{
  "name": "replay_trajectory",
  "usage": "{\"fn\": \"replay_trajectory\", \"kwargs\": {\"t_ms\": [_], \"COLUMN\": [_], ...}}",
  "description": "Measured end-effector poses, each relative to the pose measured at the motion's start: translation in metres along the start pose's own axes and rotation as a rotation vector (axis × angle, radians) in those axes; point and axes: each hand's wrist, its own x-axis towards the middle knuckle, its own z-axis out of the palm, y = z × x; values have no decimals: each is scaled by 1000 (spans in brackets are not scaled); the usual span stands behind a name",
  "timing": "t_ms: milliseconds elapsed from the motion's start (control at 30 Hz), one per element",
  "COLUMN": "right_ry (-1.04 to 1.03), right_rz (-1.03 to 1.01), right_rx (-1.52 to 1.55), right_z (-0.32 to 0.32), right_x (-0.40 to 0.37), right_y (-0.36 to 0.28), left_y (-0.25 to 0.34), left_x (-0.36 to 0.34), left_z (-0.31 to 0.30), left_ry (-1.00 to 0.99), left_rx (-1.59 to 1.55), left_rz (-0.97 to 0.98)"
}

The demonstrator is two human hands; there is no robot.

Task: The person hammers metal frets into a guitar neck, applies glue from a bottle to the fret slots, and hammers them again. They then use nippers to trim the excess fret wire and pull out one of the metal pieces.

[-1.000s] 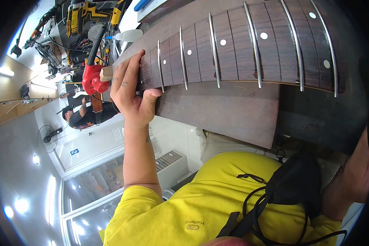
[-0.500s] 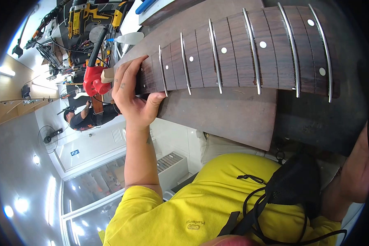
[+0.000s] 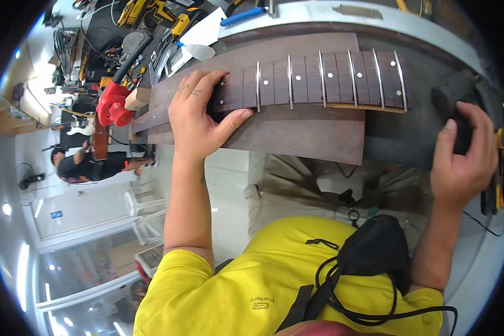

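A dark wooden guitar neck (image 3: 311, 84) lies across the bench, its fretboard facing up. Several silver fret wires (image 3: 323, 78) cross it, their ends jutting past the edges, and white dots are set between the slots. My left hand (image 3: 199, 115) is wrapped over the neck, thumb at the near edge and fingers at the far edge. Off the neck's right end, my right hand (image 3: 466, 154) curls around a black object (image 3: 462, 131) whose kind I cannot make out; a dark rounded part shows beside the fingertips.
Brown boards (image 3: 313, 134) lie under the neck. A red blower (image 3: 115, 105) and wooden block (image 3: 137, 99) stand at its left. Behind are a white bottle (image 3: 199, 51), blue-handled tool (image 3: 243, 17) and yellow drill (image 3: 134, 12). Another person (image 3: 75, 165) stands farther left.
My view has shifted, so the neck looks smaller and lower. My right hand has come from the lower right edge up beside the neck's right end, now with a black object in it.
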Motion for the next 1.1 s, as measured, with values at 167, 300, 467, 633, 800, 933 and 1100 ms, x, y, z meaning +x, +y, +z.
{"fn": "replay_trajectory", "kwargs": {"t_ms": [167,300,467,633,800,933,1100], "right_ry": [-5,6,-12,10,21,84,-536], "right_rz": [89,97,111,98,120,371,547], "right_rx": [-155,-178,-183,-190,-123,212,-349], "right_z": [3,6,6,5,1,-34,-105], "right_x": [2,0,0,1,2,9,15], "right_y": [-13,-13,-12,-11,-11,3,75], "left_y": [4,5,8,7,8,8,11], "left_x": [0,-2,-5,-6,-3,-3,-2], "left_z": [0,0,-4,-4,-6,-7,-8], "left_ry": [18,86,31,61,44,31,29], "left_rx": [62,45,33,38,50,44,40], "left_rz": [-5,2,-57,-40,-4,-13,-24]}}
